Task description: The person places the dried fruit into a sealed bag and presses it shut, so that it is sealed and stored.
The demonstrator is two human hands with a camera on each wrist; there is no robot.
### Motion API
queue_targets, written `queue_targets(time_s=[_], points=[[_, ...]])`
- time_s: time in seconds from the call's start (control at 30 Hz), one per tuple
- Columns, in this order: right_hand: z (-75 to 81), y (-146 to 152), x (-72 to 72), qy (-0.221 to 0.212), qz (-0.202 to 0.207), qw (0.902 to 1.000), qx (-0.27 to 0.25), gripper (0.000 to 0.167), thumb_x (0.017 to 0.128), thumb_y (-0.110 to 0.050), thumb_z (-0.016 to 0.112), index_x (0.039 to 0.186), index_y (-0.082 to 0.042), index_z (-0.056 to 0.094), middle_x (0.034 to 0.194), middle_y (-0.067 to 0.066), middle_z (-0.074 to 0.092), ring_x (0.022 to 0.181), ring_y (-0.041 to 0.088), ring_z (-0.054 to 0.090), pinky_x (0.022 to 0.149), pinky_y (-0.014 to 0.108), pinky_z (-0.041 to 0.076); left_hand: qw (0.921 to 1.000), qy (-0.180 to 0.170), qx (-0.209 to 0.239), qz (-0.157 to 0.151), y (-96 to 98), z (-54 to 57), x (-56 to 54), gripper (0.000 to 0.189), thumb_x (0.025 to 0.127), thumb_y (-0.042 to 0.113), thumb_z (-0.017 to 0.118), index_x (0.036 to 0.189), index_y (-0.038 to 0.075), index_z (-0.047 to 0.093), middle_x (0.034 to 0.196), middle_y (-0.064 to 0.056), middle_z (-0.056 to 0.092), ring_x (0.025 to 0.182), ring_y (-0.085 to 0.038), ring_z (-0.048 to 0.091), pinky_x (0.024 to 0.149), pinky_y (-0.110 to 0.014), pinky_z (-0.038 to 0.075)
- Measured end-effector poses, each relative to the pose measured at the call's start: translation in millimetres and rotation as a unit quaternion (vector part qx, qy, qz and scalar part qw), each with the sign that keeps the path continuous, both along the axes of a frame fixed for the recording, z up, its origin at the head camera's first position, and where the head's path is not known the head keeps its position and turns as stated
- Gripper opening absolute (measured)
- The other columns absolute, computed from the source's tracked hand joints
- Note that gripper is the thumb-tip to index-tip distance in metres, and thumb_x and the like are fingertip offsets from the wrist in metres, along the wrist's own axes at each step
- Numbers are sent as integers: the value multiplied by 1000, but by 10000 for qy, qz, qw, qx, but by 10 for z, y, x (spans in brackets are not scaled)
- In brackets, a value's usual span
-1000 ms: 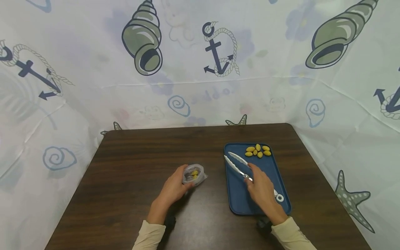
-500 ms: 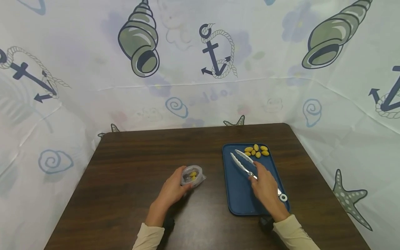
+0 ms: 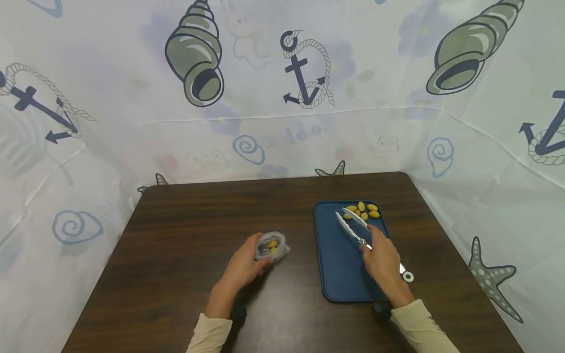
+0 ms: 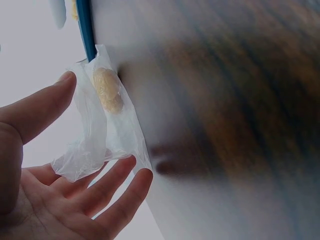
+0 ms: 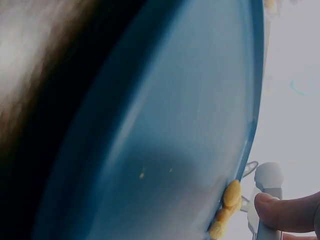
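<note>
The left hand [image 3: 244,262], in the head view, holds a clear bag [image 3: 264,250] on the surface [image 3: 198,235], yellow pieces showing through its mouth. The right hand [image 3: 384,260] grips tongs [image 3: 363,241] above the blue tray [image 3: 340,274]; their arms stand apart, the tips near the yellow pieces [image 3: 364,216] clustered at the tray's far end. A printed cloth [image 3: 282,137] hangs behind.

In the left wrist view, the thumb lies on one side of the bag and the fingers on the other, the pieces inside it.

In the right wrist view, the thumb presses the tongs' handle beyond the tray's edge; the other fingers are mostly cut off.
</note>
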State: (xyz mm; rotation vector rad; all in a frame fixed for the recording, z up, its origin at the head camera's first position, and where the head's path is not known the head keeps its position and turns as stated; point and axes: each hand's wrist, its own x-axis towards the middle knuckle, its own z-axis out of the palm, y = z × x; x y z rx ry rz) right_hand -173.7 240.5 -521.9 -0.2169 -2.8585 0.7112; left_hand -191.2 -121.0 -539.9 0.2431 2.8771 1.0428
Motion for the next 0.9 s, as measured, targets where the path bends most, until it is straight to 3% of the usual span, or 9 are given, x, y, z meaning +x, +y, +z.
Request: queue_targets(time_s=[0.6, 0.9], points=[[-89, 226, -27, -103, 11, 9995, 282, 59, 92, -9, 71, 146, 0, 49, 131, 29, 64, 105, 53, 66, 79, 65, 51, 9999, -45, -33, 87, 43, -1, 72, 74, 89, 26, 83, 150, 7, 46, 142, -16, 61, 121, -34, 63, 100, -56, 50], [-107, 226, -32, -348, 148, 9984, 424, 56, 94, -7, 69, 145, 1, 49, 131, 29, 64, 108, 50, 66, 82, 64, 52, 9999, -74, -3, 73, 46, 3, 69, 75, 89, 26, 82, 151, 7, 45, 143, -16, 60, 120, -33, 63, 100, -54, 50]])
